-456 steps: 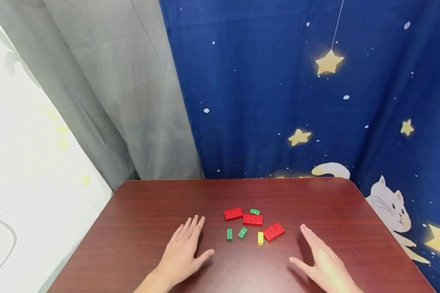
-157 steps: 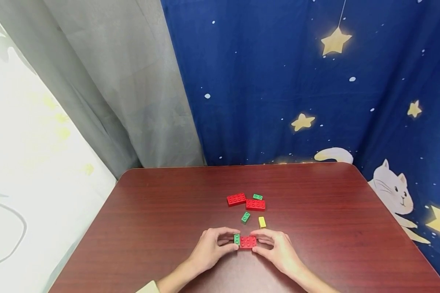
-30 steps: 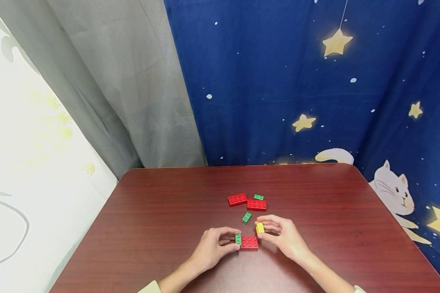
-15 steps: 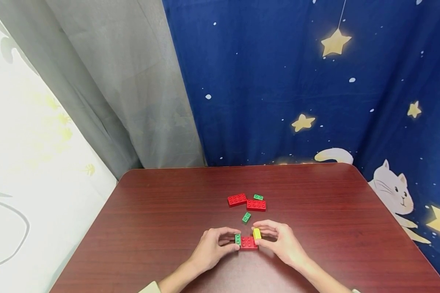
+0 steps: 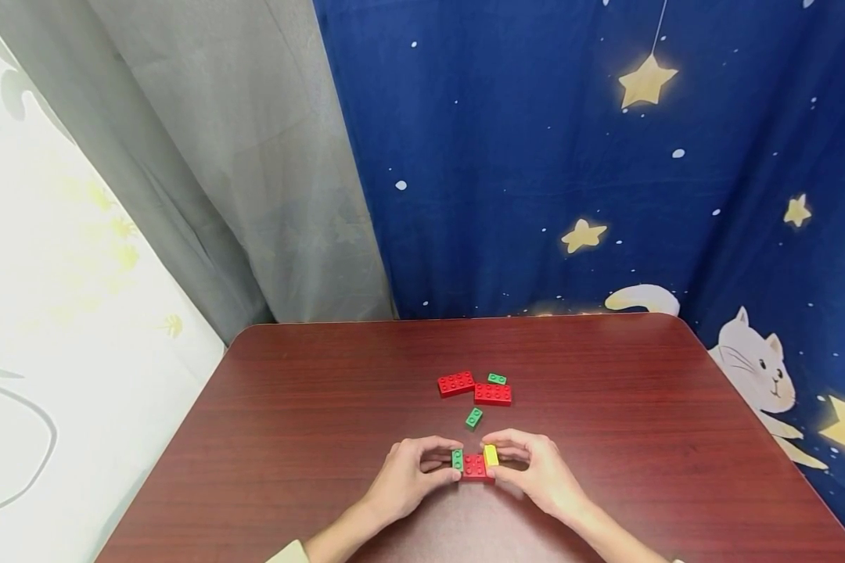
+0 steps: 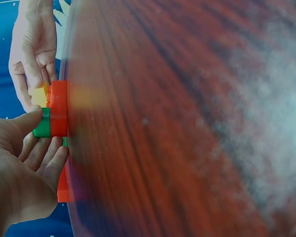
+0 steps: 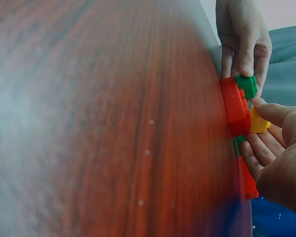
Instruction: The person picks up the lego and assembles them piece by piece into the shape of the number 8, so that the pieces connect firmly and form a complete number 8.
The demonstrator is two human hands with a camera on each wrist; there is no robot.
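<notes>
Yellow brick (image 5: pixel 490 455) between right fingers (image 5: pixel 510 436)

I got bright, even light in the head view, with the white backdrop (image 5: pixel 84 328) washed out and sheen on the table (image 5: pixel 338 391), but dimmer wrist views hazed by pale edge glare.

Nearest red brick (image 5: pixel 475 467) part-hidden, left sleeve (image 5: pixel 289 553) cropped
</notes>
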